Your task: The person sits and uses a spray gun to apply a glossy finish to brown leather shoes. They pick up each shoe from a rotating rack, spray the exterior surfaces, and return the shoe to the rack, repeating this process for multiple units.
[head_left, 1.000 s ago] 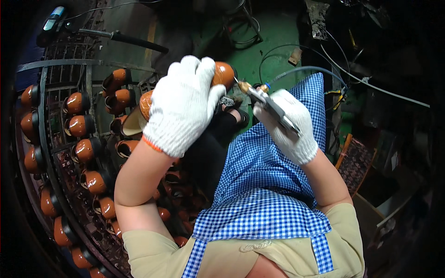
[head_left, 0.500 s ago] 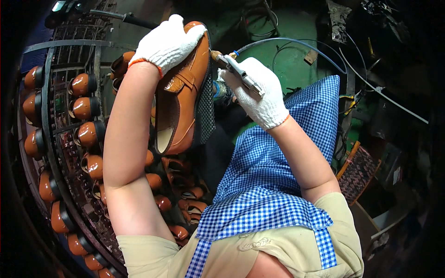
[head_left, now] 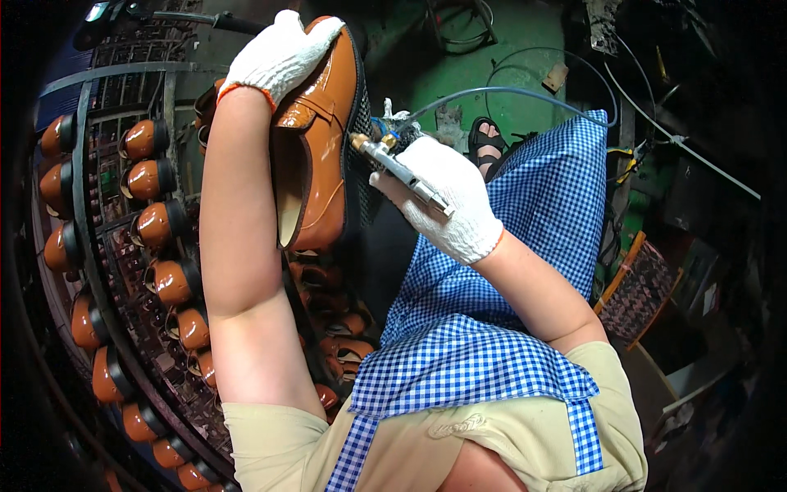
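Observation:
My left hand [head_left: 275, 61], in a white knitted glove, grips a glossy tan leather shoe [head_left: 328, 156] by its toe end, the palm partly hiding it. Heel toward me, the shoe is tipped so its dark textured sole faces right. A strap crosses its upper. In my right hand [head_left: 455, 197], also gloved, is a metal spray gun [head_left: 407, 175], its brass nozzle pointing at the shoe's side near the sole edge. A small gap seems to lie between nozzle and shoe. The gloved palm hides the gun's handle. A blue air hose [head_left: 508, 90] arcs away right from it.
At left stands a metal rack [head_left: 86, 164] with rows of similar tan shoes [head_left: 150, 179]. More shoes [head_left: 344, 324] lie below my left arm. A sandalled foot [head_left: 488, 139] shows on the green floor. A woven-seat chair [head_left: 639, 287] stands at right.
My right hand has brought the spray gun back toward me along the shoe's side. The shoe and my left hand have shifted slightly up and left. The sandalled foot has come into view.

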`<action>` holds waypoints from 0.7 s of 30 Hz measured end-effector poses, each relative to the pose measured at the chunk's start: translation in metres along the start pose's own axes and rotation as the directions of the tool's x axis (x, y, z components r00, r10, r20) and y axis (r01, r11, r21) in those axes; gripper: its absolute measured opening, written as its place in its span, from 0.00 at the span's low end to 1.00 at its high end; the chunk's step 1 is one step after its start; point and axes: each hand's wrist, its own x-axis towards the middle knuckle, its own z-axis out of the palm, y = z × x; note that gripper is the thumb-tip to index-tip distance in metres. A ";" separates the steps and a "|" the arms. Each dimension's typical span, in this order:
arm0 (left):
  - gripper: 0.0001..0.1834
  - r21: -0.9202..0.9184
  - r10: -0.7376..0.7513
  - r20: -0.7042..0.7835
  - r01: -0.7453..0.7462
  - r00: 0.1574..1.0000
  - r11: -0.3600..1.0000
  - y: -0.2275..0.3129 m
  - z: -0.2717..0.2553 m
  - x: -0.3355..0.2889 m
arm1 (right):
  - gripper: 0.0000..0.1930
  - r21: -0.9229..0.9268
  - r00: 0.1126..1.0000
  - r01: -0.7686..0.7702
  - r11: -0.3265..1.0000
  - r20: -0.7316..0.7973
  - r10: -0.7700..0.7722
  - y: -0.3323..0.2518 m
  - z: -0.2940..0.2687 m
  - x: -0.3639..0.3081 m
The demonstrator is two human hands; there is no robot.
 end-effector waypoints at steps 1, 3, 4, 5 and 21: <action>0.47 -0.077 0.055 0.095 -0.048 0.994 0.996 0.020 -0.011 0.006 | 0.15 -0.048 0.999 -0.025 0.999 -0.021 0.024 0.008 0.000 -0.003; 0.47 0.040 -0.054 -0.031 0.055 0.998 0.998 0.042 0.008 -0.002 | 0.16 -0.041 0.997 0.039 0.998 -0.060 -0.041 0.008 0.005 -0.011; 0.48 0.061 -0.085 -0.066 0.089 0.994 0.994 0.045 0.013 -0.003 | 0.16 -0.004 0.997 0.047 0.999 -0.057 -0.047 0.007 0.005 -0.012; 0.48 0.021 -0.081 -0.042 0.082 0.996 0.996 0.035 0.011 0.003 | 0.16 0.034 0.997 0.054 0.998 -0.055 -0.052 0.004 0.006 -0.013; 0.38 -0.308 0.143 -0.144 -0.181 0.979 0.934 -0.020 0.014 -0.007 | 0.14 -0.029 1.000 0.024 0.999 -0.001 -0.024 0.003 -0.059 -0.005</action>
